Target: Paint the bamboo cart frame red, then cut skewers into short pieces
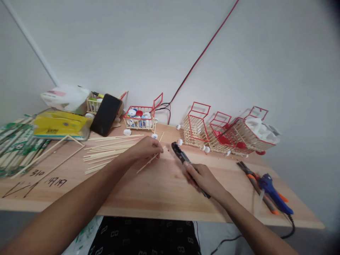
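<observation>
Our left hand (150,147) pinches a thin, pale wooden stick (147,164) in its fingers, over the middle of the pale wooden surface (159,202). The stick slants, with its low end nearer the front edge and its top nearer the back edge. Our right hand (199,176) is wrapped around a long black hand tool (180,153), to the right of the stick and apart from it. The tool's far end points at the back edge.

To the left of our left hand we see a row of loose pale wooden sticks (102,153), lying side by side. Near the left edge there is a bent shape of thin sticks (61,164), by some black pen marks (55,182). Long packs in green and white wrap (20,148) lie along the left edge, and a shiny yellow pack (60,124) sits just beside them.

Close to the back edge, a flat black phone (105,115) leans in front of a small stick cart. To its right stands a red-rimmed stick cart full of bottle caps (139,118). More red and pale stick carts (195,131) stand toward the back right corner. Near the right edge, a blue glue gun (275,194) lies by pliers with orange and grey handles (259,187).
</observation>
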A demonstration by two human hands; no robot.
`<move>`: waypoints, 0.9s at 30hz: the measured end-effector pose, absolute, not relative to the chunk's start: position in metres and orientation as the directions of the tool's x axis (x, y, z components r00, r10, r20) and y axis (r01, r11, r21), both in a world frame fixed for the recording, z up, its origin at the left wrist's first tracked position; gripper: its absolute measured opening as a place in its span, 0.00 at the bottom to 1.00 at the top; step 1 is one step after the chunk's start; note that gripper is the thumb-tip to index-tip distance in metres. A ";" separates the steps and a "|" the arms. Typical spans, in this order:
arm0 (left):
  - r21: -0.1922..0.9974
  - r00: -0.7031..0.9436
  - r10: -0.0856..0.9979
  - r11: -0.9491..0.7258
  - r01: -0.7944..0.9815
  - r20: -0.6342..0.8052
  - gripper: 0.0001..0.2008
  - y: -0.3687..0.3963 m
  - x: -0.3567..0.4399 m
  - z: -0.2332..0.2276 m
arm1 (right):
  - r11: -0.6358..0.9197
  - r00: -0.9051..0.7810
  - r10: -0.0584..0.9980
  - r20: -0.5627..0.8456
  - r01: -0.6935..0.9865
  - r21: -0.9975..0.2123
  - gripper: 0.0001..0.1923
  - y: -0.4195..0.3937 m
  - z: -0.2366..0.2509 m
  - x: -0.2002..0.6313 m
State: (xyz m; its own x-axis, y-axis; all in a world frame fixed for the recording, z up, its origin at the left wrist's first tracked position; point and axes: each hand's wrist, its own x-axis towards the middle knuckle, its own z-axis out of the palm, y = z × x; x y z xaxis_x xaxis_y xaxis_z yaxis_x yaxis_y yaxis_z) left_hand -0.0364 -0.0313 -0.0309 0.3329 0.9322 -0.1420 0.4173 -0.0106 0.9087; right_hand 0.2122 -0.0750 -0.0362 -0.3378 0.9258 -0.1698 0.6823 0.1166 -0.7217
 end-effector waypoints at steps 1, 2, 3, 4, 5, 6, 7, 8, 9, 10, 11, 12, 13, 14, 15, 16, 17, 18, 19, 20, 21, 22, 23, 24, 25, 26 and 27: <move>0.883 0.261 0.962 -0.051 0.466 -0.083 0.11 -0.030 -0.039 -0.031 | 0.081 -0.310 0.936 -0.165 0.648 -0.758 0.31 -0.073 -0.037 0.214; 0.848 0.202 0.979 -0.100 0.520 -0.008 0.11 -0.028 -0.041 -0.032 | 0.060 -0.291 0.945 -0.150 0.605 -0.794 0.31 -0.071 -0.037 0.214; 0.805 0.161 0.985 -0.149 0.575 0.067 0.12 -0.027 -0.043 -0.034 | 0.054 -0.279 0.952 -0.126 0.558 -0.828 0.31 -0.067 -0.036 0.213; 0.758 0.136 0.982 -0.190 0.624 0.134 0.13 -0.025 -0.044 -0.036 | 0.062 -0.274 0.957 -0.094 0.512 -0.857 0.31 -0.064 -0.036 0.211; 0.712 0.126 0.975 -0.222 0.666 0.185 0.13 -0.024 -0.045 -0.038 | 0.079 -0.273 0.960 -0.060 0.472 -0.878 0.32 -0.060 -0.035 0.208; 0.669 0.125 0.968 -0.242 0.703 0.218 0.13 -0.023 -0.045 -0.040 | 0.098 -0.272 0.962 -0.027 0.436 -0.895 0.32 -0.056 -0.035 0.204; 0.629 0.125 0.963 -0.252 0.735 0.240 0.13 -0.022 -0.044 -0.043 | 0.118 -0.268 0.964 0.005 0.406 -0.906 0.33 -0.051 -0.034 0.199; 0.591 0.125 0.959 -0.257 0.765 0.255 0.12 -0.020 -0.043 -0.045 | 0.132 -0.262 0.965 0.029 0.383 -0.914 0.33 -0.047 -0.034 0.195; 0.553 0.131 0.956 -0.260 0.792 0.262 0.12 -0.019 -0.041 -0.047 | 0.132 -0.257 0.966 0.038 0.359 -0.924 0.33 -0.043 -0.035 0.191; 0.516 0.139 0.955 -0.260 0.816 0.262 0.11 -0.017 -0.039 -0.049 | 0.128 -0.257 0.965 0.041 0.333 -0.934 0.33 -0.040 -0.037 0.187; 0.482 0.147 0.957 -0.254 0.838 0.249 0.10 -0.016 -0.037 -0.049 | 0.121 -0.261 0.965 0.040 0.303 -0.945 0.33 -0.038 -0.039 0.185; 0.454 0.157 0.962 -0.246 0.857 0.225 0.10 -0.014 -0.034 -0.049 | 0.111 -0.267 0.963 0.036 0.273 -0.956 0.33 -0.036 -0.043 0.184; 0.431 0.165 0.967 -0.236 0.871 0.195 0.09 -0.012 -0.032 -0.049 | 0.103 -0.276 0.961 0.032 0.248 -0.963 0.33 -0.035 -0.047 0.184; 0.415 0.169 0.972 -0.223 0.882 0.163 0.08 -0.011 -0.029 -0.047 | 0.095 -0.287 0.958 0.025 0.232 -0.968 0.32 -0.036 -0.051 0.186; 0.404 0.169 0.976 -0.209 0.890 0.134 0.08 -0.008 -0.026 -0.046 | 0.090 -0.299 0.954 0.018 0.229 -0.969 0.32 -0.036 -0.056 0.188; 0.397 0.165 0.980 -0.195 0.897 0.108 0.08 -0.006 -0.023 -0.043 | 0.091 -0.310 0.951 0.014 0.234 -0.968 0.31 -0.037 -0.059 0.190; 0.391 0.164 0.983 -0.184 0.902 0.083 0.07 -0.004 -0.020 -0.041 | 0.097 -0.319 0.948 0.014 0.247 -0.964 0.31 -0.039 -0.062 0.192; 0.386 0.165 0.984 -0.176 0.906 0.061 0.07 -0.001 -0.017 -0.039 | 0.108 -0.323 0.946 0.018 0.262 -0.959 0.31 -0.040 -0.064 0.194; 0.379 0.165 0.986 -0.166 0.910 0.036 0.07 0.001 -0.014 -0.037 | 0.121 -0.323 0.946 0.027 0.276 -0.953 0.31 -0.042 -0.064 0.195; 0.371 0.165 0.986 -0.156 0.915 0.007 0.07 0.003 -0.011 -0.035 | 0.137 -0.321 0.946 0.040 0.286 -0.948 0.30 -0.043 -0.064 0.196; 0.363 0.163 0.986 -0.145 0.920 -0.020 0.06 0.005 -0.009 -0.034 | 0.155 -0.319 0.946 0.057 0.289 -0.945 0.30 -0.044 -0.062 0.196; 0.356 0.160 0.986 -0.135 0.925 -0.042 0.06 0.007 -0.006 -0.033 | 0.171 -0.319 0.945 0.075 0.287 -0.943 0.30 -0.045 -0.060 0.196; 0.350 0.157 0.986 -0.126 0.928 -0.060 0.06 0.007 -0.004 -0.032 | 0.187 -0.320 0.943 0.092 0.279 -0.942 0.30 -0.045 -0.058 0.196; 0.345 0.153 0.985 -0.119 0.931 -0.074 0.06 0.007 -0.003 -0.030 | 0.202 -0.323 0.940 0.110 0.268 -0.942 0.30 -0.046 -0.056 0.196; 0.343 0.152 0.985 -0.116 0.932 -0.081 0.07 0.007 -0.002 -0.029 | 0.213 -0.324 0.938 0.124 0.257 -0.943 0.30 -0.046 -0.054 0.196; 0.344 0.154 0.985 -0.116 0.932 -0.083 0.07 0.005 -0.002 -0.027 | 0.219 -0.321 0.938 0.134 0.248 -0.944 0.29 -0.045 -0.053 0.196; 0.347 0.158 0.984 -0.121 0.930 -0.080 0.08 0.004 -0.003 -0.025 | 0.221 -0.317 0.938 0.139 0.241 -0.945 0.29 -0.045 -0.052 0.197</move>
